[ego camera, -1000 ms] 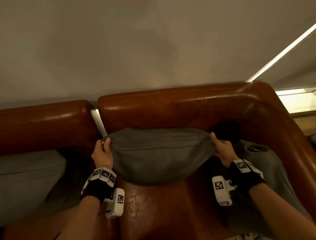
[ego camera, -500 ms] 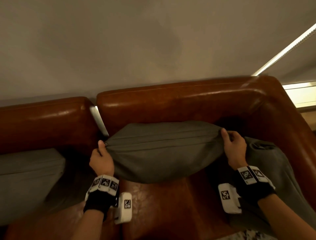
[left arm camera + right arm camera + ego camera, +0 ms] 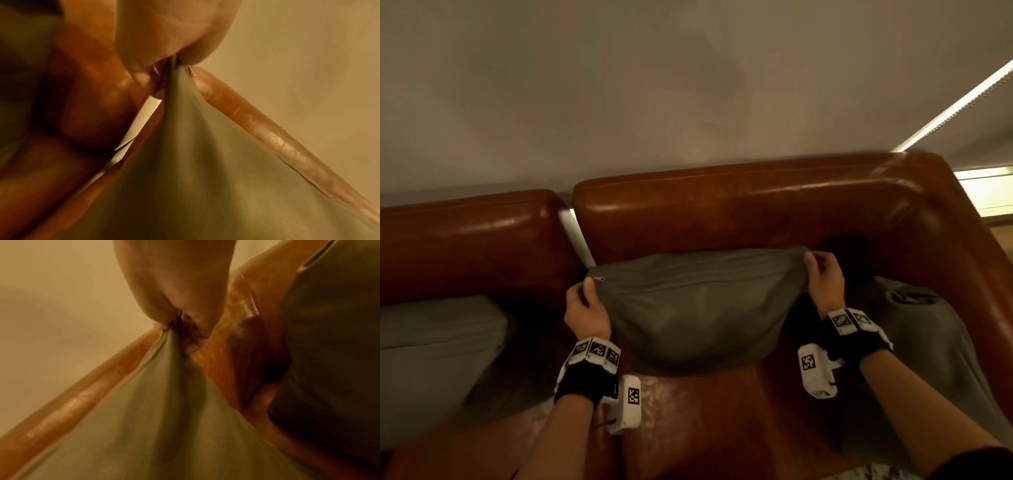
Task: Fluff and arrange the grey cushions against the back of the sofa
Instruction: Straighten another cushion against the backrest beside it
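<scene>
Right hand [image 3: 174, 288], fingers [image 3: 193, 350] pinching grey cushion [image 3: 164, 418] corner before brown sofa back [image 3: 68, 404].

A plain beige wall [image 3: 688, 85] fills the upper half of the head view, warmly lit. Below it stand two glossy brown leather sofa sections [image 3: 739, 202], a pale gap [image 3: 575, 236] between their backrests. At right, a bright lit strip [image 3: 962, 102] runs diagonally.
</scene>
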A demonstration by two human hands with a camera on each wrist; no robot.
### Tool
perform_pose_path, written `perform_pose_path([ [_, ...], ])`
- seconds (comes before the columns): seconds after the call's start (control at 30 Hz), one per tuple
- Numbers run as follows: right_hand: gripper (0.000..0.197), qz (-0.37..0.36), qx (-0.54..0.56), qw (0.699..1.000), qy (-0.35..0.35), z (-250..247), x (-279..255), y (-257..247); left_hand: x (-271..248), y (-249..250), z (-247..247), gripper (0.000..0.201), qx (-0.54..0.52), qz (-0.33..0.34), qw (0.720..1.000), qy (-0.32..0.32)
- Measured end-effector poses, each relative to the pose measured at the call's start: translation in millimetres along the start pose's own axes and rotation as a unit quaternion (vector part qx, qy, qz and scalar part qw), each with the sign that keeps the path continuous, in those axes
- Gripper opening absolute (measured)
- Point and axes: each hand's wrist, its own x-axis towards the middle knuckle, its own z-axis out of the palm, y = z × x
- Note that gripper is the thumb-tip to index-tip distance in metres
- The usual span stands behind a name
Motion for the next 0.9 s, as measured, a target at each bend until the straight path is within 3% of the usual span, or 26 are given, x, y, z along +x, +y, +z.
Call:
perform_pose_path([
  [0.07,0.058,-0.050,0.024,0.998,-0.026,2.4,-21.0,14.5,-4.3,-15.9,-0.9,0.053,-0.034,0.003,0.998,-0.051],
  [0.1,0.069,-0.117,-0.020,0.993,-0.030,3.0,-37.6,25.6,-9.9,-26.7,-3.1,0.065,-0.039,0.041,0.995,-0.077],
  [0.17,0.085,-0.265,-0.220,0.937,-0.051,8.3,-76.1,50.2,-28.8,-50.2,-7.5,0.091,0.081,0.210,0.967,-0.122],
  [0.2,0.095,-0.307,-0.316,0.894,-0.081,13.6,-94.7,62.7,-40.4,-63.1,-6.7,0.102,0.197,0.322,0.913,-0.152],
  [0.27,0.106,-0.340,-0.442,0.816,-0.152,29.1,-118.4,81.2,-58.8,-87.1,2.8,0.117,0.393,0.476,0.750,-0.238],
  [0.3,0.108,-0.333,-0.477,0.794,-0.175,38.8,-118.7,84.3,-60.7,-94.0,10.8,0.124,0.441,0.496,0.702,-0.257],
  [0.33,0.111,-0.321,-0.493,0.788,-0.179,49.6,-110.3,82.9,-56.5,-93.3,21.0,0.128,0.463,0.492,0.690,-0.258],
  [0.47,0.136,-0.286,-0.468,0.826,-0.132,86.4,-49.8,58.5,-25.6,-59.3,60.8,0.134,0.485,0.436,0.738,-0.173],
  [0.7,0.145,-0.300,-0.483,0.812,-0.129,85.3,-36.4,62.0,-29.2,-63.4,72.0,0.132,0.487,0.439,0.739,-0.154],
  [0.8,0.134,-0.287,-0.486,0.813,-0.141,83.2,-44.7,56.7,-27.2,-60.9,68.7,0.131,0.489,0.450,0.731,-0.154],
  [0.9,0.100,-0.322,-0.442,0.830,-0.111,70.7,-76.1,44.5,-34.7,-68.3,63.3,0.132,0.480,0.459,0.732,-0.153],
])
